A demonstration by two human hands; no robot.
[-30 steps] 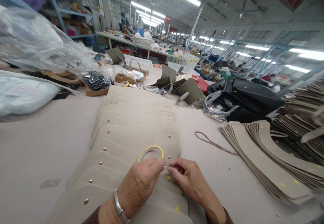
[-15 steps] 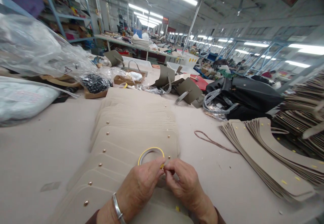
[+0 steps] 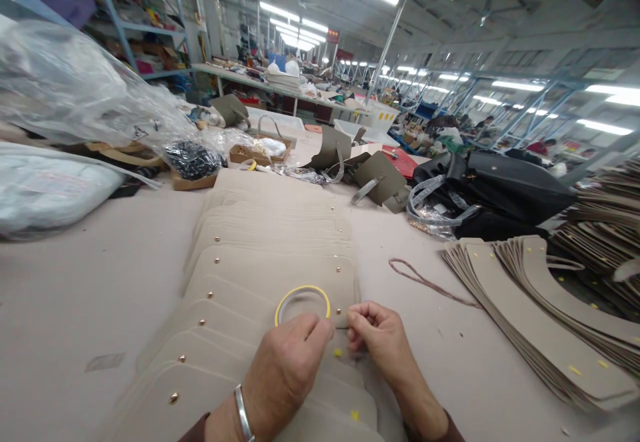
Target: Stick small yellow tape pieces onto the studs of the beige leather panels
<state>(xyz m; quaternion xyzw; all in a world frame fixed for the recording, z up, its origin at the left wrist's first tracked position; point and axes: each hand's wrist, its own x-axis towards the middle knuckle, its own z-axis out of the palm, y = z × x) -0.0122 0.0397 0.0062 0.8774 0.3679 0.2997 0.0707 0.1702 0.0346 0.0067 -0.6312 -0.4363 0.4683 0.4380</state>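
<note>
My left hand, with a silver bangle at the wrist, is closed around the lower part of a narrow roll of yellow tape. To its right, my right hand is pinched at the edge of a beige panel, beside a metal rivet; what its fingertips hold, if anything, is hidden. Beneath both hands lies an overlapping stack of beige panels with small metal rivets along both sides. One small yellow tape piece shows between the hands, another nearer me on a lower panel.
A brown cord loop lies right of the stack. Farther right are fanned curved beige strips with yellow marks. Black bags and olive bag parts stand behind. Plastic-wrapped goods fill the left back.
My hands have come apart, the right moving rightward to the panel edge. My left hand keeps the tape roll. A yellow tape piece now shows between them.
</note>
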